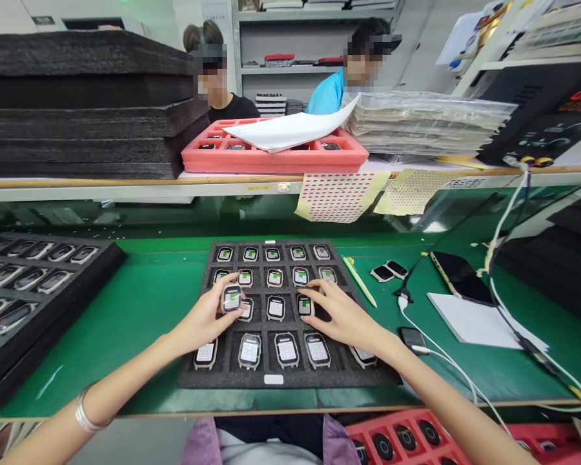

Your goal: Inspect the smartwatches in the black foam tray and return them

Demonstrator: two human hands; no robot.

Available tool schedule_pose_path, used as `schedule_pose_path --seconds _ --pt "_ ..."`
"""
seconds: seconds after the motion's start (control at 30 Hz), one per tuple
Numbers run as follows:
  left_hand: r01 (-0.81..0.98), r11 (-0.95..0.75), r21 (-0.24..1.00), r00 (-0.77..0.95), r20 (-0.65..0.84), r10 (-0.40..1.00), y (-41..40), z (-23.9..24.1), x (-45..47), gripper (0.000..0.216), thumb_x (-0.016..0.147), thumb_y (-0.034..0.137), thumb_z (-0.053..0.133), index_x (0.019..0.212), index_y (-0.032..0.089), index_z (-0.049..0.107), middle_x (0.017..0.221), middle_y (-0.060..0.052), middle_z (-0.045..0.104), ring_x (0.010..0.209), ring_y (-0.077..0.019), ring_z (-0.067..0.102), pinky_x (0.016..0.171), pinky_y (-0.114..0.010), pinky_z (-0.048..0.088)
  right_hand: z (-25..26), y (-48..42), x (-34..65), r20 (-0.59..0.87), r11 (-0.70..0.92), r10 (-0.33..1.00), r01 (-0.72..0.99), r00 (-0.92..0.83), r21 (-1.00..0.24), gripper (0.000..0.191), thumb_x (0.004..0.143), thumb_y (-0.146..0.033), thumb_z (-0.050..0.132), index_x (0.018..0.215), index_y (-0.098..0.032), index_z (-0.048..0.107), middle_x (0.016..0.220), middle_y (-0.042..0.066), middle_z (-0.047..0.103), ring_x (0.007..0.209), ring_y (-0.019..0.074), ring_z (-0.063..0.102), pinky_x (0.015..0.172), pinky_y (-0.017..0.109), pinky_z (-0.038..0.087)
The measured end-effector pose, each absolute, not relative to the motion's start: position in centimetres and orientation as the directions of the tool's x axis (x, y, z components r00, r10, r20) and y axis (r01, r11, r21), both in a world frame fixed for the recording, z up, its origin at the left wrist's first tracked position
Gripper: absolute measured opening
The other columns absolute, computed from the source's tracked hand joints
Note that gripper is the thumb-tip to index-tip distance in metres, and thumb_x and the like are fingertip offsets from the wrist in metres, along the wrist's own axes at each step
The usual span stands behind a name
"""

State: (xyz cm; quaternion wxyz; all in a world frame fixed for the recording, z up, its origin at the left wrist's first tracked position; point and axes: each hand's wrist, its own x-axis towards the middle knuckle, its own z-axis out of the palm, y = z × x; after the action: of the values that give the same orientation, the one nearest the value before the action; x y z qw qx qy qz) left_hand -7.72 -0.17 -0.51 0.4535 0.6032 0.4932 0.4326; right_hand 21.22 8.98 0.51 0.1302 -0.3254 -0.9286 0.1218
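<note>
My left hand (201,321) pinches a smartwatch case (232,298) by its edges, without a strap and with a lit screen, over the left side of a black foam tray (271,380). Fingers and thumb of my right hand (343,313) close round the top and bottom edges of another watch case (305,305) at the tray's third row. Whether that one is lifted from its compartment I cannot tell. More watch cases, several showing white lists or green blocks, lie in the other compartments. My hands hide some compartments.
A second foam tray of watches (53,258) lies at left. To the right are a light-green pen (359,282), two watch cases (390,270), a phone (462,278), white paper (484,323) and cables (448,355). Behind, a shelf carries a red foam tray (271,161); two people are beyond.
</note>
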Motion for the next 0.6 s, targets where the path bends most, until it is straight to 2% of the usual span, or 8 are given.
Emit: schedule_pose_path --seconds 0.1,0.17,0.2,0.27,0.37,0.43,0.5,0.6 --pt "0.503 -0.137 0.853 0.146 0.072 0.987 0.3 -2.0 -10.7 0.054 0.08 0.028 0.061 0.13 0.022 0.042 0.119 -0.01 0.058 0.109 -0.0273 0.056 0.096 -0.045 0.045 0.5 9.0 21.3 0.15 0.783 0.614 0.573 -0.775 -0.241 0.048 0.085 -0.033 0.061 0.128 -0.016 0.052 0.128 0.017 0.048 0.121 0.0336 0.045 0.1 0.052 0.038" --pt "0.6 -0.159 0.784 0.17 0.07 0.983 0.4 -2.8 -12.1 0.055 0.078 0.031 0.063 0.129 0.022 0.044 0.124 -0.01 0.054 0.112 -0.0287 0.054 0.094 -0.045 0.046 0.8 8.5 20.8 0.203 0.799 0.598 0.556 -0.775 -0.23 0.044 0.085 -0.033 0.061 0.126 -0.017 0.055 0.133 0.017 0.046 0.126 0.0339 0.04 0.101 0.053 0.035" --pt "0.626 -0.177 0.759 0.192 0.07 0.979 0.5 -3.1 -12.5 0.056 0.079 0.032 0.062 0.131 0.022 0.043 0.125 -0.01 0.053 0.111 -0.0282 0.054 0.093 -0.044 0.047 1.0 8.3 20.3 0.242 0.81 0.584 0.537 -0.775 -0.237 0.037 0.086 -0.033 0.061 0.12 -0.017 0.06 0.134 0.016 0.046 0.127 0.0333 0.038 0.102 0.052 0.034" --pt "0.666 -0.227 0.711 0.25 0.075 0.965 0.4 -3.0 -12.6 0.058 0.082 0.032 0.058 0.135 0.023 0.038 0.125 -0.01 0.051 0.111 -0.0261 0.054 0.094 -0.041 0.047 1.4 8.0 19.0 0.327 0.833 0.551 0.487 -0.767 -0.263 0.021 0.088 -0.033 0.059 0.095 -0.018 0.071 0.129 0.014 0.052 0.126 0.0323 0.041 0.102 0.05 0.035" --pt "0.778 -0.295 0.555 0.315 0.061 0.947 -0.2 -2.0 -11.7 0.064 0.081 0.035 0.06 0.138 0.021 0.034 0.128 -0.012 0.047 0.117 -0.0279 0.049 0.1 -0.042 0.042 1.6 8.2 16.8 0.436 0.847 0.53 0.436 -0.727 -0.304 0.034 0.09 -0.024 0.054 0.06 -0.018 0.069 0.111 0.009 0.065 0.114 0.0287 0.052 0.096 0.046 0.04" --pt "0.871 -0.29 0.396 0.291 0.06 0.955 -0.7 -1.0 -10.6 0.067 0.077 0.04 0.066 0.134 0.017 0.039 0.129 -0.015 0.047 0.119 -0.0331 0.045 0.098 -0.047 0.041 1.3 8.7 15.8 0.463 0.841 0.541 0.442 -0.703 -0.311 0.033 0.087 -0.01 0.049 0.062 -0.018 0.069 0.103 0.008 0.068 0.106 0.0253 0.056 0.092 0.043 0.042" --pt "0.929 -0.271 0.252 0.252 0.104 0.962 -1.0 0.0 -9.4 0.06 0.077 0.039 0.066 0.128 0.015 0.045 0.127 -0.017 0.048 0.119 -0.0358 0.044 0.094 -0.049 0.042 0.9 9.1 15.2 0.454 0.83 0.557 0.468 -0.695 -0.302 0.029 0.08 -0.001 0.046 0.077 -0.016 0.071 0.103 0.009 0.069 0.103 0.0238 0.058 0.091 0.041 0.043" --pt "0.933 -0.315 0.174 0.298 0.12 0.947 -0.6 1.3 -7.8 0.035 0.086 0.028 0.056 0.117 0.013 0.051 0.118 -0.016 0.053 0.109 -0.0308 0.049 0.086 -0.044 0.045 0.4 9.4 14.8 0.397 0.822 0.57 0.502 -0.719 -0.269 0.028 0.077 0.0 0.047 0.079 -0.015 0.07 0.099 0.009 0.069 0.097 0.0234 0.059 0.091 0.041 0.041"
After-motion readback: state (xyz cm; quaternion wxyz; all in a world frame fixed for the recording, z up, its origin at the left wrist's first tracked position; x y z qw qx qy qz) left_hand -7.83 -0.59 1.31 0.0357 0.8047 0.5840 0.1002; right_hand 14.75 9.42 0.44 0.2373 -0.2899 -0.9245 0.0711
